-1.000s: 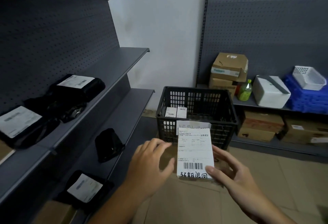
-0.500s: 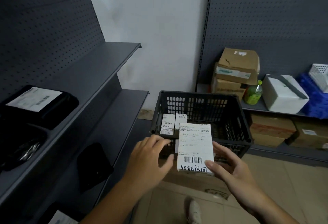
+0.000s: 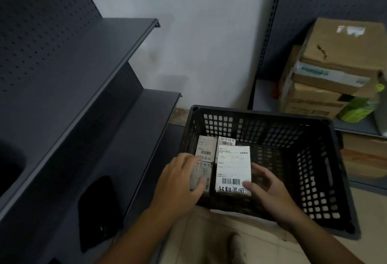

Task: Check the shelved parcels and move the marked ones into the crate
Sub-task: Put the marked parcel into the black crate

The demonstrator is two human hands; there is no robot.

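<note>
Marked parcel (image 3: 233,169) sits over the crate (image 3: 326,171), near its left-front corner, just above the parcels already inside (image 3: 206,148). Right hand (image 3: 270,192) pinches its lower right edge; left hand (image 3: 180,182) loose, fingers spread, resting on a parcel beside it. Risk: one-edge grip, so the parcel could tip on release and land askew or label down.

The right half of the black crate (image 3: 314,180) lies open to my right hand (image 3: 270,192); labelled parcels (image 3: 206,148) crowd its left side beneath my left hand (image 3: 180,182). Dark shelves (image 3: 94,88) wall off the left, stacked cardboard boxes (image 3: 335,71) the far right, a shoe (image 3: 237,247) the floor below.
</note>
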